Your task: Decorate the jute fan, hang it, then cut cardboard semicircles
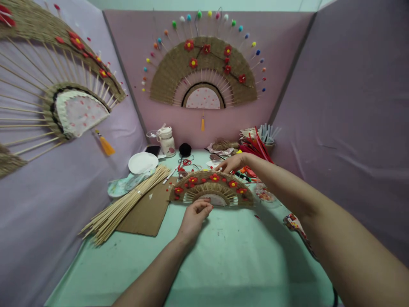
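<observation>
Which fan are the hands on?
The fan on the table: left hand at its base, right hand at its top edge. The other two hang on walls.

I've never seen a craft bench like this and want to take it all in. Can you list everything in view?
Small fan: one, tan with red flowers, middle of the table.
Back-wall fan: one, tan with red flowers and coloured bead tips, hung on the pink wall.
Left-wall fan: one, tan with red flowers, hung at left.
Wooden sticks: one bundle, pale, left of the small fan.
Cardboard: one sheet, brown, partly under the sticks.
Plate: one, white, back left.
Jar: one, white, by the back wall.
Thread spool: one, black, beside the jar.
Red strips: one bunch, red, back right.
Table: one, pale green.
Left hand: one, gripping the small fan's base.
Right hand: one, at its top rim.
</observation>
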The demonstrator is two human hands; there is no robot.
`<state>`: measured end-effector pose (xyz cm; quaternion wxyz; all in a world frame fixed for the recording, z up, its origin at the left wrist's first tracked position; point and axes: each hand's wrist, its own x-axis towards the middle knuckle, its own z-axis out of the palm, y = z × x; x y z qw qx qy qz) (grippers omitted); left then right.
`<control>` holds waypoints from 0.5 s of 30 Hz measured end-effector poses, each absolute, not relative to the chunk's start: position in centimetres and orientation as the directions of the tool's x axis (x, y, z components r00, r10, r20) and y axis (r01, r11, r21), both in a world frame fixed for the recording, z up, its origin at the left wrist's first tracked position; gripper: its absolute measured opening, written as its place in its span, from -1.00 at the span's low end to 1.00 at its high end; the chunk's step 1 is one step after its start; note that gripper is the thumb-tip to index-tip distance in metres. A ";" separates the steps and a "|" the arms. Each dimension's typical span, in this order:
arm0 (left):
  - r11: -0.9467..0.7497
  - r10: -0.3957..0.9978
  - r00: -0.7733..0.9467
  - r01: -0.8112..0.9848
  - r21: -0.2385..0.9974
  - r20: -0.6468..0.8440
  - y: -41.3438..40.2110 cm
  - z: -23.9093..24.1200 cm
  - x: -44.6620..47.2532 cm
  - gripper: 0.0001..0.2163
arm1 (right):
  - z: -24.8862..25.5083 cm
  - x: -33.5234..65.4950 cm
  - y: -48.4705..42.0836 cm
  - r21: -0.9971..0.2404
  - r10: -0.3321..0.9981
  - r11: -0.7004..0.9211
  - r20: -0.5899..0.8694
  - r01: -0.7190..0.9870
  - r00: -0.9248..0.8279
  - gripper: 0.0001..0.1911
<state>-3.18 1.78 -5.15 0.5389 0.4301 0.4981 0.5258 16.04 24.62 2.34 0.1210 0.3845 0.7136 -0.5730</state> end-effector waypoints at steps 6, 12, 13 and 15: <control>0.052 0.998 -0.030 -0.089 0.995 -0.055 2.0 -5.3 -3.8 -0.78 | 2.6 16.3 23.3 -0.689 0.392 0.043 -0.654 0.723 -0.647 -0.21; 0.089 0.996 -0.014 -0.059 0.994 -0.090 2.3 -5.4 -4.7 -0.75 | 3.1 17.3 20.6 -0.670 0.442 0.012 -0.662 0.742 -0.605 -0.18; 0.084 0.996 -0.011 -0.070 0.994 -0.085 2.4 -5.5 -4.8 -0.75 | 3.2 17.4 20.0 -0.677 0.448 -0.003 -0.659 0.736 -0.604 -0.18; 0.100 0.995 -0.007 -0.098 0.990 -0.101 2.7 -5.6 -4.9 -0.73 | 3.3 17.6 18.8 -0.685 0.460 -0.033 -0.656 0.727 -0.598 -0.17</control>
